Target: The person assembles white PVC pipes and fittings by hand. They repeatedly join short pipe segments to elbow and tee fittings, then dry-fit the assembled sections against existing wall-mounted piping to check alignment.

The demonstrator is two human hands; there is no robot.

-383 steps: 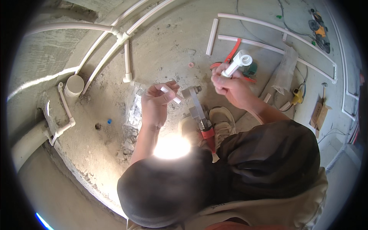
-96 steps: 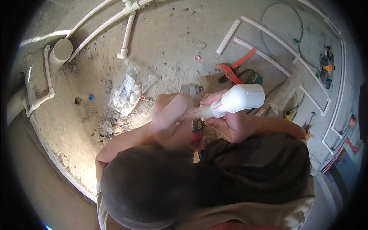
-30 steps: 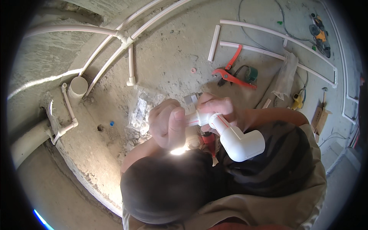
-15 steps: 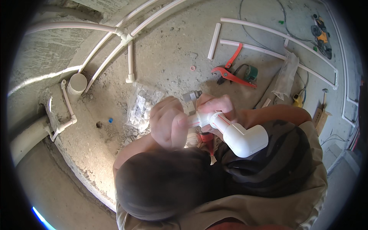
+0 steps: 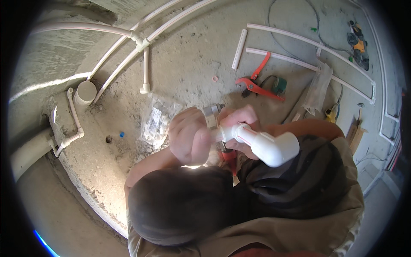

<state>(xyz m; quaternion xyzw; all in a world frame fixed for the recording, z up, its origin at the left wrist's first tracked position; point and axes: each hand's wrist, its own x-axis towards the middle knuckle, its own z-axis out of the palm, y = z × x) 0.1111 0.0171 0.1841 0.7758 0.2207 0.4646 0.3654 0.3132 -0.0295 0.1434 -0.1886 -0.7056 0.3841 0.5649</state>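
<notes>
In front of my knees, both hands grip one white plastic pipe assembly with red stripes. My left hand (image 5: pixel 188 132) is closed round its left end. My right hand (image 5: pixel 240 118) is closed behind the middle, where a white fitting (image 5: pixel 230 133) sits. From there a short pipe runs right into a larger white elbow (image 5: pixel 277 149), which hangs free over my right knee. Just beyond the hands shows a grey and black cylindrical part (image 5: pixel 213 109), mostly hidden. Below them, between my knees, is a tool with a red body (image 5: pixel 229 159), its upper part covered by the hands.
A clear bag of white fittings (image 5: pixel 156 122) lies left of my hands. Ahead lie red pipe cutters (image 5: pixel 259 87), a green tape roll (image 5: pixel 279 85) and loose striped pipes (image 5: pixel 282 55). An upright stub pipe (image 5: pixel 86 93) and joined pipework (image 5: pixel 141 44) stand at left. A yellow power tool (image 5: pixel 358 45) lies far right.
The large elbow has tipped up slightly and turned, its open end now facing more away. Both hands keep their grip. The whole view has shifted a little.
</notes>
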